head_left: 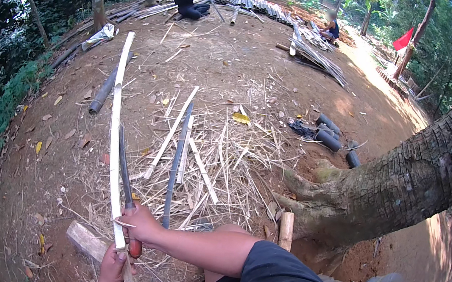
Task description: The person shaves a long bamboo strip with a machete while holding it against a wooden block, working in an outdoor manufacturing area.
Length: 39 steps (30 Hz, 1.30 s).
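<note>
A long pale bamboo strip (116, 112) runs from my lap area out over the ground. My left hand (111, 269) is closed around its near end. Just above that, my right hand (142, 225) grips a knife with a rounded reddish-brown handle (135, 248), pressed close to the strip. At my right fist a thin pale sliver crosses the strip; I cannot tell whether it is blade or shaving. A long dark piece (125, 168) lines up with that fist, and its join is hidden by the fingers. Below the strip, a wood block (86, 241) lies on the soil.
Pale shavings (226, 171) and split bamboo strips (173, 132) litter the ground ahead. A thick tree trunk (408, 173) leans at right, near short dark bamboo pieces (328, 139). Two people sit far off by a bamboo pile (256, 6). A dark bamboo pole (104, 92) lies left.
</note>
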Each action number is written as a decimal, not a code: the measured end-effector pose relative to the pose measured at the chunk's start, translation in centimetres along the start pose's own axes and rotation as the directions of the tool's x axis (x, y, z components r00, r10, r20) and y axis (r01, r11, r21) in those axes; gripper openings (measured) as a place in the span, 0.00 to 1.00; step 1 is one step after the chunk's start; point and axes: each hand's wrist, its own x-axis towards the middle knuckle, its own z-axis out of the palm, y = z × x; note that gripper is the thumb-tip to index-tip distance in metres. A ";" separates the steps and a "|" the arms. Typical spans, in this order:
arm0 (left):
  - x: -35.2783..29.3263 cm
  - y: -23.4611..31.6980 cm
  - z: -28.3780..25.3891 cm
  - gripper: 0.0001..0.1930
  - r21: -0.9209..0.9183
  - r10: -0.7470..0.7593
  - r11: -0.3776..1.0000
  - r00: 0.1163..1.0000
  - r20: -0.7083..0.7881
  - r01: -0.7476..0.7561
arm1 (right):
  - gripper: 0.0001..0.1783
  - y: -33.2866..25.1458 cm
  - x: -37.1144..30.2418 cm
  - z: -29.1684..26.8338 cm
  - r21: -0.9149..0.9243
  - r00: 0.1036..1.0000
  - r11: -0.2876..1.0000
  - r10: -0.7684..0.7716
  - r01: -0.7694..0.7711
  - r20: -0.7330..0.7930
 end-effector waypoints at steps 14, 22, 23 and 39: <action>-0.1 1.0 -1.6 0.09 -0.473 -0.393 0.837 0.903 -0.173 0.274 | 0.08 0.2 1.7 -1.8 -0.135 0.996 0.987 0.086 -0.090 -0.030; -0.7 0.5 -1.8 0.13 -0.198 -0.305 0.945 0.917 -0.259 0.259 | 0.13 -0.8 1.2 -1.2 -0.148 0.996 0.985 0.093 -0.094 -0.008; -0.8 0.3 -1.5 0.13 -0.103 -0.273 0.962 0.921 -0.278 0.253 | 0.14 -0.8 1.2 -1.2 -0.154 0.996 0.984 0.094 -0.094 -0.004; -1.4 0.1 -1.3 0.10 -0.263 -0.410 0.899 0.883 -0.227 0.350 | 0.10 -0.8 1.1 -0.9 -0.203 0.993 0.972 0.121 -0.118 0.005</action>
